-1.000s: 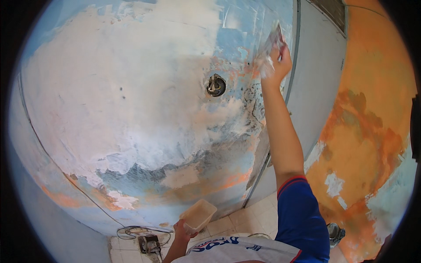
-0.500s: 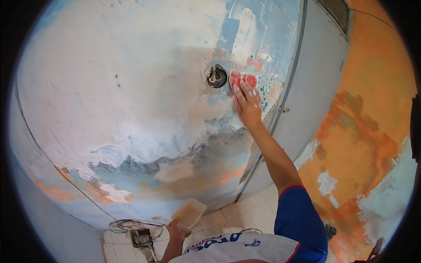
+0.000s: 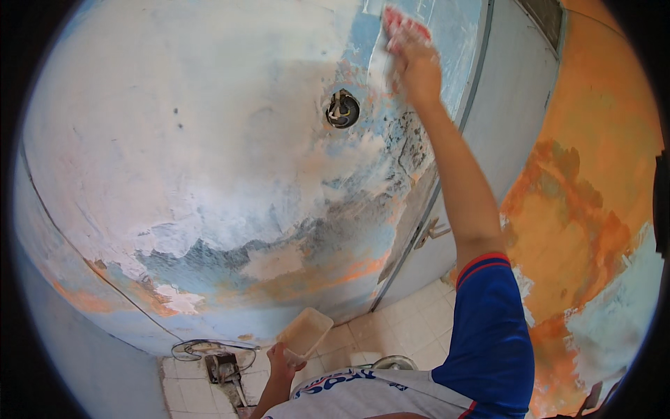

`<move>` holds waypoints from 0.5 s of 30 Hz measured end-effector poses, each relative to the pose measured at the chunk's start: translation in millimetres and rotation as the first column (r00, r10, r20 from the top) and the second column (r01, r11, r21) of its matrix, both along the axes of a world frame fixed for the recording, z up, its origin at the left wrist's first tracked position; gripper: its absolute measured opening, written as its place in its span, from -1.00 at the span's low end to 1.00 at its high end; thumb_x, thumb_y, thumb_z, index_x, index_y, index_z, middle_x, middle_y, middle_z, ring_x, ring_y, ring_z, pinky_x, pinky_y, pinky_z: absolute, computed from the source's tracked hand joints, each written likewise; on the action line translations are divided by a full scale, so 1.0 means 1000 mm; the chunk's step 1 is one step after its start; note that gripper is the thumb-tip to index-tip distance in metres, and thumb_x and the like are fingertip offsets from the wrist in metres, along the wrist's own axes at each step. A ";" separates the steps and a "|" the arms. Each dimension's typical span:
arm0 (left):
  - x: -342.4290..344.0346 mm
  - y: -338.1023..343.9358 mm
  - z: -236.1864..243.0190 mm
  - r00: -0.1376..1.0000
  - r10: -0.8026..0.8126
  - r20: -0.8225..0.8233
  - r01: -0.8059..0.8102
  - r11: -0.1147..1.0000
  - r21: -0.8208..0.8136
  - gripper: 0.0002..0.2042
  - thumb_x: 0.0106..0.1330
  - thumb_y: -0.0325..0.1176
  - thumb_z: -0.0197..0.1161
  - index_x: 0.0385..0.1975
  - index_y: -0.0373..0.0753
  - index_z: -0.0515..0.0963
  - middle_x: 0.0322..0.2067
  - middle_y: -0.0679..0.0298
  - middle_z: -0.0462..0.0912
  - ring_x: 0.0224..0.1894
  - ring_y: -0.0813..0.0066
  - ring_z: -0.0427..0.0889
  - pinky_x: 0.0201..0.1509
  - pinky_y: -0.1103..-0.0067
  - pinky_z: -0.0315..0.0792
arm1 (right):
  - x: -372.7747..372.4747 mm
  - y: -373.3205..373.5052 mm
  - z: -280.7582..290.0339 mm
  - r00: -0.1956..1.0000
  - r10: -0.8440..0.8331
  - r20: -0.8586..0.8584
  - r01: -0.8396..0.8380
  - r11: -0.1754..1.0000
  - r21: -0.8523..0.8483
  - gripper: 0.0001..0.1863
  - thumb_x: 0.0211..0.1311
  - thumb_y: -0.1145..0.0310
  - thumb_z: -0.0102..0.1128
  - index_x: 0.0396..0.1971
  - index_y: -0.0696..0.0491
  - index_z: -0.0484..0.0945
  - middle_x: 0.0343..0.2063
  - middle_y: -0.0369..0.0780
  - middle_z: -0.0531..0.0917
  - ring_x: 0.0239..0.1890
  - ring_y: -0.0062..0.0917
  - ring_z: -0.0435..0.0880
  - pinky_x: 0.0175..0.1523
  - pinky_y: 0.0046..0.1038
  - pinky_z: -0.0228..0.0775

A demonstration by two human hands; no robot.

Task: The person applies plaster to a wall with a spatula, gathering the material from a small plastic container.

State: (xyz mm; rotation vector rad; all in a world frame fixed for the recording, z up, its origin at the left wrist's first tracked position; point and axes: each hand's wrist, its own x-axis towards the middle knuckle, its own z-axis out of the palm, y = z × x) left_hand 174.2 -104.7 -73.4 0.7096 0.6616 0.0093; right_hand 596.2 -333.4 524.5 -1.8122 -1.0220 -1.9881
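High on the patchy wall (image 3: 209, 133), my right hand (image 3: 420, 66) is closed on a flat red spreader (image 3: 410, 25) smeared with white filler. The spreader lies against the wall, over the white filler streak beside a blue patch; motion blurs its edges and my fingers. Low down, my left hand (image 3: 280, 358) grips the near side of a shallow rectangular plastic tub (image 3: 307, 332), pale and whitish. What lies in the tub is hard to make out. Left of my right forearm is a round wall hole (image 3: 343, 109) with wires showing in it.
A grey door (image 3: 506, 105) with a handle (image 3: 433, 232) stands to the right, by an orange wall (image 3: 600, 91). On the tiled floor (image 3: 408, 328) are a dark open box (image 3: 223, 368), a coiled cable (image 3: 209, 347) and a round rim, perhaps a bucket (image 3: 395, 362).
My right hand has swept the spreader up the wall, from beside the wired hole to near the top of the view. The left hand still holds the tub low down.
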 end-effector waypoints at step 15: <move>-0.010 0.003 -0.022 0.994 0.022 -0.109 -0.024 1.000 -0.017 -0.38 0.22 -0.10 0.26 0.20 0.02 0.06 0.22 0.04 0.20 0.14 -0.10 0.38 -0.07 -0.20 0.40 | -0.072 -0.005 -0.099 0.861 0.497 -0.108 -0.425 0.820 0.384 -0.61 0.48 0.54 -0.11 0.22 0.21 0.50 0.13 -0.07 0.65 0.16 -0.42 0.62 0.21 -0.48 0.40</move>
